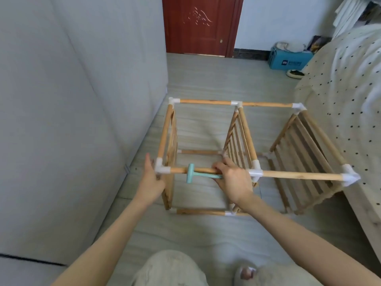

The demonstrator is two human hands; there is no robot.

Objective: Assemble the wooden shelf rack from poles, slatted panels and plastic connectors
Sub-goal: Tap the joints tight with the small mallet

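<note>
Right hand (234, 178) grips round wooden pole (198, 170) and teal mallet (190, 173) — smooth plastic

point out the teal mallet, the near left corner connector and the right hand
teal mallet (190, 173): head view, on its head
near left corner connector (161, 167): head view, on its elbow
right hand (234, 179): head view, on its back

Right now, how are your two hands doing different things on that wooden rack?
The left hand rests with straight fingers against the white corner connector, holding nothing. The right hand curls around the near top pole and also holds a teal plastic mallet by its handle. The left hand sits at the rack's end; the right hand sits further along the pole. Both touch the same top rail.
</note>
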